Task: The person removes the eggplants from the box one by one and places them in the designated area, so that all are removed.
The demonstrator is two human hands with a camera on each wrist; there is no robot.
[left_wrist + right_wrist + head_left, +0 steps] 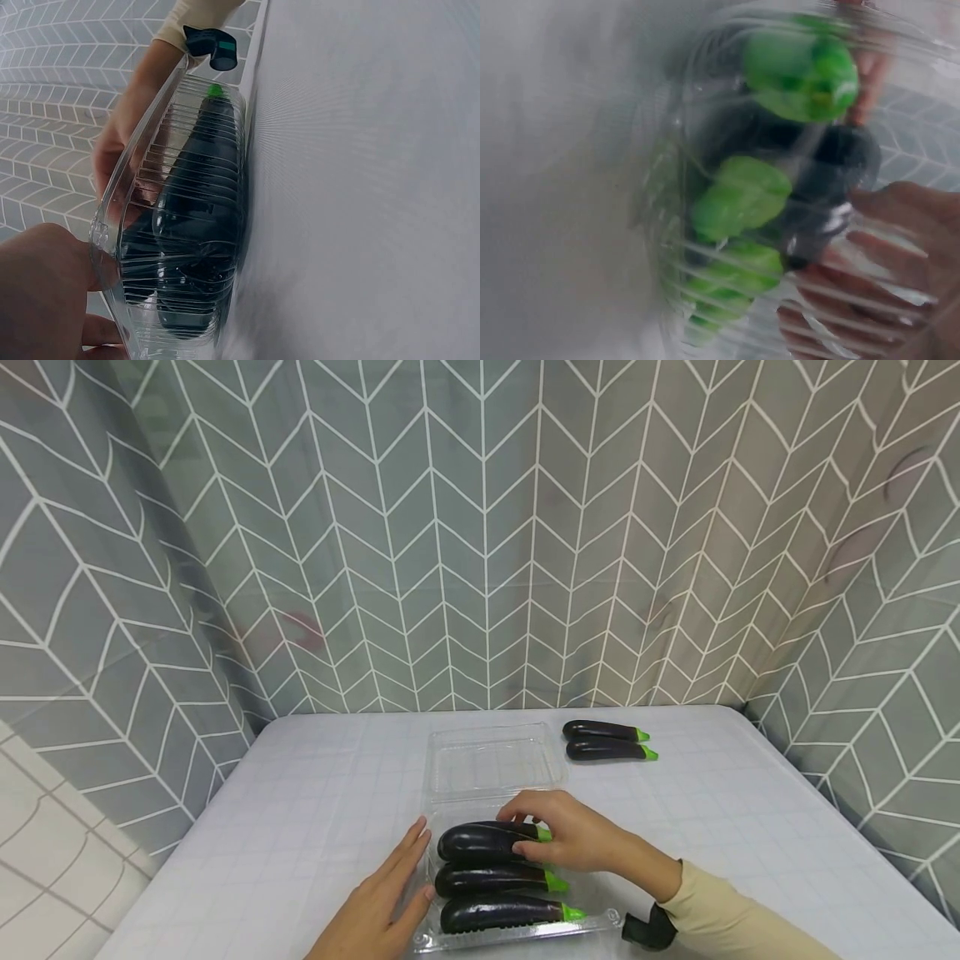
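Observation:
A clear plastic clamshell container [517,935] lies on the table with its lid [495,764] folded back. Several dark eggplants with green stem ends lie inside, including a front one [502,912] and a middle one [491,878]. My right hand [573,831] grips the rear eggplant [480,843], thumb on its near side and fingers over the far side. Part of another dark eggplant shows just behind it. At the container's left side, my left hand [382,893] rests with its fingers extended, the thumb touching the rim. The right wrist view is blurred through ribbed plastic.
Two more eggplants [607,749] lie side by side at the back right of the table, beside the lid. A white cloth [300,802] covers the table. Grey patterned curtains [480,527] hang behind and on both sides. A black wrist device [648,929] sits at the right sleeve.

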